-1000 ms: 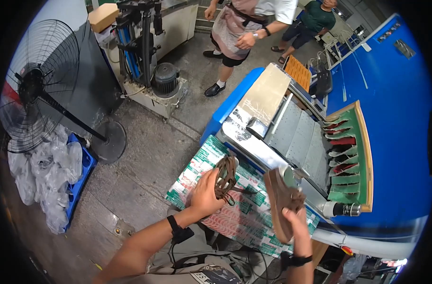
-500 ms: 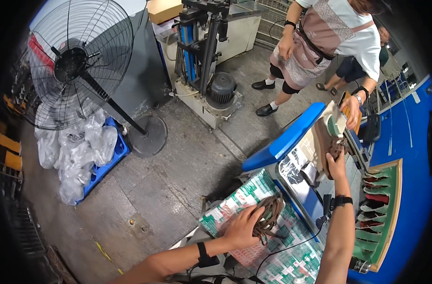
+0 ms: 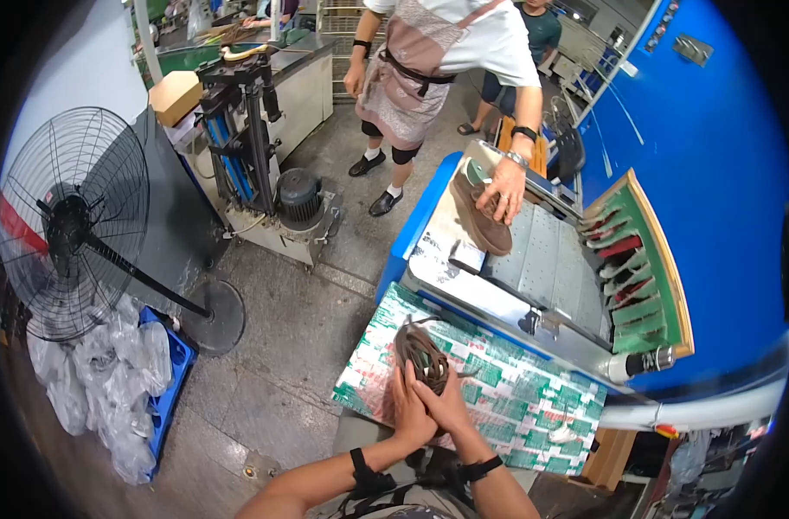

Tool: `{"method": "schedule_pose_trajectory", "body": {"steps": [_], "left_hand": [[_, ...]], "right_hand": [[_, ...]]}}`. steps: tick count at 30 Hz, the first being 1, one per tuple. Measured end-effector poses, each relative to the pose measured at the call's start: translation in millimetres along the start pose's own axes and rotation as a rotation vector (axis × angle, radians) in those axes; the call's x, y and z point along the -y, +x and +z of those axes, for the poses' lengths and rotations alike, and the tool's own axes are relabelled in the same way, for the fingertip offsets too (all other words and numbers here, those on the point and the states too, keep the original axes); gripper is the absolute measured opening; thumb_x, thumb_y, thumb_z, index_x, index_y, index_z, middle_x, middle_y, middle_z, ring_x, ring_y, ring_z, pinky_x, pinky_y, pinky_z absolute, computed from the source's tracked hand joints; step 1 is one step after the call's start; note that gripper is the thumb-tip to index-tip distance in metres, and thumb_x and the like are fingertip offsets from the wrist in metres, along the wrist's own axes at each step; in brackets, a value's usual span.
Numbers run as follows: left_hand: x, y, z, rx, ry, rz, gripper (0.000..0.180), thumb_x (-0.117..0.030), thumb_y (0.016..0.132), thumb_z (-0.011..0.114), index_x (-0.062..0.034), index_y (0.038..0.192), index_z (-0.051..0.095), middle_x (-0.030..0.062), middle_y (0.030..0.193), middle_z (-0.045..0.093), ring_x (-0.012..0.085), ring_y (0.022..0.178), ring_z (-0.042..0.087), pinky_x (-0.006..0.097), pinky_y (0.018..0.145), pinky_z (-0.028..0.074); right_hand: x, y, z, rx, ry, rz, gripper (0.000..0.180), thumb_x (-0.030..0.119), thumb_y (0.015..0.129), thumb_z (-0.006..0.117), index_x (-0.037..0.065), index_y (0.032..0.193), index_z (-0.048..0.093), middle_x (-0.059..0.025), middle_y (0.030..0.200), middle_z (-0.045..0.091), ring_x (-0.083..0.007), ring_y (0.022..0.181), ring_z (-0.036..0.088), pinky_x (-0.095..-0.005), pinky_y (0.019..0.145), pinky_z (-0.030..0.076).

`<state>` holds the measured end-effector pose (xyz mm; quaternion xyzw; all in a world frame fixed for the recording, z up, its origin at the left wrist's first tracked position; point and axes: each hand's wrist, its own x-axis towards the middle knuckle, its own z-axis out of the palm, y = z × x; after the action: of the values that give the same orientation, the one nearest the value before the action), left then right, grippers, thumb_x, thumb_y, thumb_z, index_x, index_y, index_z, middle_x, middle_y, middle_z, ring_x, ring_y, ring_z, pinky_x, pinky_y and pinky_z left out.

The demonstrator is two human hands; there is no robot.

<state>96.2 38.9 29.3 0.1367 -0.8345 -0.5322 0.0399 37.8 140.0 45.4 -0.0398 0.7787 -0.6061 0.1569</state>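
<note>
**Two hands clasped on one bundle**

Head view: left hand point(image 3: 410, 417) and right hand point(image 3: 447, 405) together, clamped from either side on a bundle of brown strands point(image 3: 425, 353). Bundle sits low in the frame, just above the near left part of a tabletop point(image 3: 516, 415) wrapped in green, white and red patterned sheeting; whether it touches the surface, cannot tell. Some loose ends trail out to the right. Black straps on both wrists.

Beyond the tabletop — a blue-sided machine point(image 3: 542, 251) with grey metal plates. On its far left part, a brown shoe point(image 3: 491, 232), touched from above by a co-worker point(image 3: 419, 73) in a pink patterned apron and white sleeves. Right of the plates: a wood-edged opening hung with green flaps point(image 3: 632, 298).

Left side: black standing fan point(image 3: 70, 223), and below it clear plastic bags point(image 3: 92, 372) heaped in a blue crate point(image 3: 178, 368) — both well apart from the hands.
</note>
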Motion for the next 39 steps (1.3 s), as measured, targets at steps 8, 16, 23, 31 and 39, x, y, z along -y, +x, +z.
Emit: {"method": "schedule_pose_trajectory", "body": {"steps": [8,16,23,31,39], "left_hand": [[40.8,17.5,-60.0,0.054,-0.258,0.227,0.033,0.004,0.089,0.061,-0.0025,0.12,0.069,0.0184,0.109,0.07,0.0398,0.103,0.068,0.051,0.098,0.053],[62.1,81.5,-52.6,0.005,0.558,0.343,0.059,-0.021,0.095,0.067,-0.0072,0.152,0.057,0.0211,0.166,0.04,0.0403,0.161,0.03,0.07,0.13,0.017],[57.3,87.4,-57.9,-0.039,0.462,0.297,0.056,-0.014,0.092,0.068,-0.0102,0.147,0.062,0.0179,0.161,0.047,0.038,0.157,0.037,0.069,0.129,0.021],[60.5,80.9,-58.0,-0.069,0.445,0.292,0.052,-0.011,0.094,0.066,-0.011,0.147,0.063,0.0169,0.158,0.052,0.0371,0.154,0.041,0.069,0.129,0.022],[62.3,85.8,-44.6,-0.041,0.485,0.362,0.055,-0.016,0.096,0.062,-0.0109,0.151,0.061,0.0173,0.161,0.05,0.0373,0.156,0.04,0.068,0.132,0.018]], "right_hand": [[13.5,-7.4,-30.0,-0.121,-0.52,0.073,0.078,0.048,0.081,0.092,0.0,0.138,0.065,-0.0181,0.12,0.078,-0.0322,0.11,0.075,-0.0439,0.097,0.058],[37.6,72.9,-82.8,-0.057,0.51,0.303,0.062,0.044,0.107,0.067,0.0,0.15,0.059,-0.0125,0.145,0.069,-0.0245,0.128,0.068,-0.0411,0.11,0.055],[189.8,265.8,-133.4,-0.112,-0.373,-0.12,0.059,0.045,0.088,0.09,-0.001,0.122,0.074,-0.0107,0.102,0.078,-0.0151,0.091,0.072,-0.0339,0.078,0.058],[112.8,325.0,-117.2,-0.254,-1.158,-0.225,0.12,0.04,0.081,0.086,0.005,0.174,0.018,-0.0272,0.178,0.021,-0.0477,0.161,0.03,-0.0604,0.129,0.029],[68.3,113.9,-159.3,-0.243,-0.936,-0.365,0.069,0.027,0.092,0.08,0.0,0.152,0.059,-0.0326,0.169,0.038,-0.05,0.158,0.033,-0.0597,0.128,0.028]]}}
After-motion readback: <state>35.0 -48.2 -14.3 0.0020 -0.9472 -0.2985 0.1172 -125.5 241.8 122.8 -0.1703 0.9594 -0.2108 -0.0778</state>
